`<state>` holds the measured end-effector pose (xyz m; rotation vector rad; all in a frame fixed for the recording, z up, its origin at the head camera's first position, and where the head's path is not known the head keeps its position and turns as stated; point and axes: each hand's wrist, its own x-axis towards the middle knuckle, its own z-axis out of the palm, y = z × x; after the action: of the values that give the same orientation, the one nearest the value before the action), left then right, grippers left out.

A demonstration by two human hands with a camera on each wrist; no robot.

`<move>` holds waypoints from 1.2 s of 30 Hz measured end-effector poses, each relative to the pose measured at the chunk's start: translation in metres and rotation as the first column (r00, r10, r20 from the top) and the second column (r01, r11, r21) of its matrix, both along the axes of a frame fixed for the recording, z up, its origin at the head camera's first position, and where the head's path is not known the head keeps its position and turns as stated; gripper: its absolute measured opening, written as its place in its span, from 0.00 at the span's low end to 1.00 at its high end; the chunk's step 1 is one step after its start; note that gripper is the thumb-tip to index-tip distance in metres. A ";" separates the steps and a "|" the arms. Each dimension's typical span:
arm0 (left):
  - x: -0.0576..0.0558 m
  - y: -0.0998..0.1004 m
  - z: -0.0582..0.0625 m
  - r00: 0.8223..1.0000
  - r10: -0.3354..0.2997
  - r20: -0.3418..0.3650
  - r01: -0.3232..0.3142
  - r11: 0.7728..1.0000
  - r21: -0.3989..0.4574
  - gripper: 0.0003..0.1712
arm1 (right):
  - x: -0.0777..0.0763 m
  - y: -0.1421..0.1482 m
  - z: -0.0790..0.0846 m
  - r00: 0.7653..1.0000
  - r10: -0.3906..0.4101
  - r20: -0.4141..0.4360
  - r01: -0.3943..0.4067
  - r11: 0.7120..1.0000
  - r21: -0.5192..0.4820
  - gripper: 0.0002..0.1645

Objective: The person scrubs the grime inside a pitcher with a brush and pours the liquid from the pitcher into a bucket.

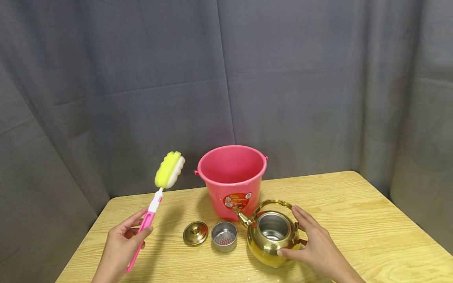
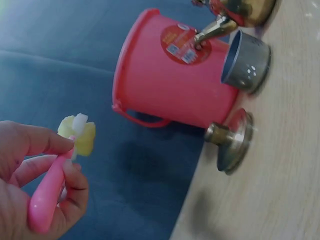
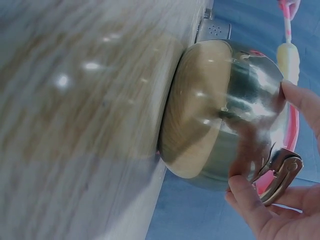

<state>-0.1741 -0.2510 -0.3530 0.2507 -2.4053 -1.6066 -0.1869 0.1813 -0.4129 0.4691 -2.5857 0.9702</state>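
My left hand [image 1: 122, 243] grips the pink handle of a sponge bottle brush [image 1: 146, 220], raised above the table with its yellow and white sponge head upward. A gold teapot [image 1: 270, 247] stands upright on the table, lidless, its spout toward the pink bucket [image 1: 230, 188]. Around its right side, my right hand [image 1: 315, 239] holds the teapot, thumb on the body and fingers by the handle's mount. Left of the teapot sit a perforated metal strainer [image 1: 224, 236] and the gold lid [image 1: 196, 233], knob up. The left wrist view shows the brush handle [image 2: 47, 195] between thumb and fingers.
The bucket stands behind the strainer and teapot, near the back edge of the wooden table [image 1: 329, 204]. Grey curtains [image 1: 159, 78] hang behind the table and on both sides.
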 end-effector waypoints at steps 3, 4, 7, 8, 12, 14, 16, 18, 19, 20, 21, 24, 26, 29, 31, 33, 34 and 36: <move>-0.008 -0.003 -0.009 1.000 0.020 -0.017 -0.019 1.000 0.025 0.31 | 0.000 0.000 0.000 1.000 -0.001 0.000 0.001 1.000 0.001 0.67; -0.010 -0.004 -0.012 1.000 0.024 -0.019 -0.023 0.999 0.038 0.31 | 0.000 0.000 0.000 1.000 -0.001 0.000 0.001 1.000 0.002 0.67; -0.018 -0.007 -0.021 0.999 0.030 -0.018 -0.029 0.999 0.046 0.31 | 0.000 0.000 0.001 1.000 -0.003 0.002 0.003 1.000 0.002 0.67; -0.020 -0.008 -0.024 0.999 0.030 -0.012 -0.030 0.999 0.045 0.31 | 0.000 0.000 0.001 1.000 -0.004 0.004 0.004 1.000 0.002 0.67; -0.026 -0.012 -0.033 0.999 0.029 0.021 -0.029 0.999 0.029 0.32 | 0.000 0.000 0.001 1.000 -0.008 0.016 0.008 1.000 0.001 0.68; -0.029 -0.014 -0.038 0.999 0.030 0.040 -0.031 0.999 0.028 0.32 | 0.001 0.000 0.001 1.000 -0.009 0.021 0.009 1.000 -0.002 0.68; -0.031 -0.016 -0.042 0.998 0.030 0.061 -0.032 0.999 0.032 0.31 | 0.001 0.000 0.001 1.000 -0.010 0.025 0.010 1.000 -0.004 0.68; -0.034 -0.018 -0.048 0.996 0.027 0.081 -0.029 0.999 0.032 0.31 | 0.001 0.000 0.001 1.000 -0.010 0.026 0.010 1.000 -0.005 0.67; -0.035 -0.019 -0.051 0.996 0.023 0.086 -0.025 0.999 0.028 0.31 | 0.001 0.000 0.001 1.000 -0.010 0.025 0.010 1.000 -0.004 0.67; -0.037 -0.020 -0.053 0.996 0.019 0.090 -0.021 0.999 0.025 0.31 | 0.001 0.000 0.001 1.000 -0.011 0.025 0.011 1.000 -0.004 0.67; -0.038 -0.021 -0.056 0.995 0.018 0.097 -0.020 1.000 0.018 0.31 | 0.000 0.000 0.001 1.000 -0.012 0.025 0.012 1.000 -0.004 0.67; -0.040 -0.024 -0.063 0.995 0.012 0.100 -0.012 1.000 -0.001 0.31 | 0.000 0.000 0.001 1.000 -0.012 0.022 0.012 1.000 -0.001 0.67; -0.042 -0.025 -0.067 0.995 0.013 0.102 -0.012 1.000 -0.004 0.32 | 0.000 0.000 0.001 1.000 -0.013 0.020 0.013 1.000 -0.001 0.67; -0.043 -0.027 -0.072 0.994 0.005 0.113 -0.005 1.000 -0.002 0.32 | 0.000 0.000 0.001 1.000 -0.013 0.018 0.013 1.000 -0.002 0.67; -0.043 -0.027 -0.074 0.992 0.004 0.127 -0.005 1.000 0.005 0.32 | 0.000 0.000 0.001 1.000 -0.011 0.019 0.011 1.000 -0.002 0.67; -0.043 -0.028 -0.075 0.990 0.004 0.143 -0.006 1.000 0.011 0.32 | 0.000 0.000 0.001 1.000 -0.010 0.020 0.010 1.000 -0.002 0.68; -0.044 -0.028 -0.076 0.988 0.009 0.152 -0.011 1.000 0.012 0.32 | 0.000 0.000 0.001 1.000 -0.009 0.022 0.009 1.000 -0.003 0.68; -0.044 -0.029 -0.078 0.984 0.022 0.174 -0.025 1.000 0.014 0.32 | 0.000 0.000 0.000 1.000 -0.008 0.023 0.008 1.000 -0.003 0.68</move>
<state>-0.2185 -0.2797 -0.4311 0.4376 -2.5067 -1.6580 -0.1868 0.1818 -0.4127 0.4490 -2.6047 0.9824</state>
